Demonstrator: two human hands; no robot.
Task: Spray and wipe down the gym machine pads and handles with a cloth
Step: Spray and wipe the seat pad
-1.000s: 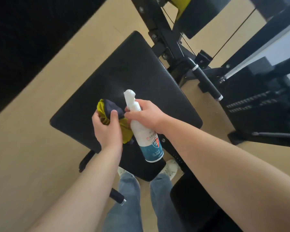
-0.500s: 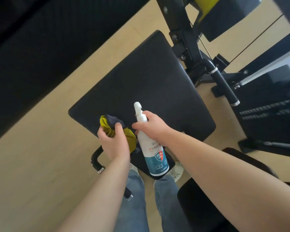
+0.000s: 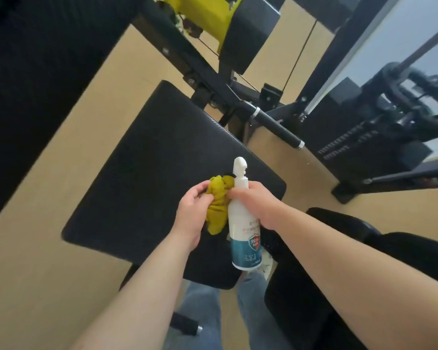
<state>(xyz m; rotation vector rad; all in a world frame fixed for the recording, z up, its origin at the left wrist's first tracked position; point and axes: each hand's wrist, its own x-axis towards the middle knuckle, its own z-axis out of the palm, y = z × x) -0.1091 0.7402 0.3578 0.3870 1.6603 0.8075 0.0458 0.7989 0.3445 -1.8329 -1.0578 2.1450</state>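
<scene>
A large black seat pad (image 3: pixel 147 173) of the gym machine fills the middle of the view. My left hand (image 3: pixel 192 213) grips a bunched yellow cloth (image 3: pixel 216 208) just above the pad's near edge. My right hand (image 3: pixel 256 200) holds a white spray bottle (image 3: pixel 244 233) with a teal label around its neck, nozzle pointing away over the pad. The two hands are close together, with the cloth touching the bottle. A black handle (image 3: pixel 278 128) with silver end rings juts out beyond the pad on the right.
A second black pad (image 3: pixel 248 39) and a yellow machine part (image 3: pixel 205 13) sit at the top. A weight stack and frame (image 3: pixel 359 145) stand at right. Another dark pad (image 3: pixel 339 269) lies under my right forearm. A lower handle (image 3: pixel 185 324) shows near my jeans. The floor is tan.
The view has tilted up, showing more of the machine. My hands have come together, so the cloth now touches the bottle. My left hand turned and shows more yellow cloth.
</scene>
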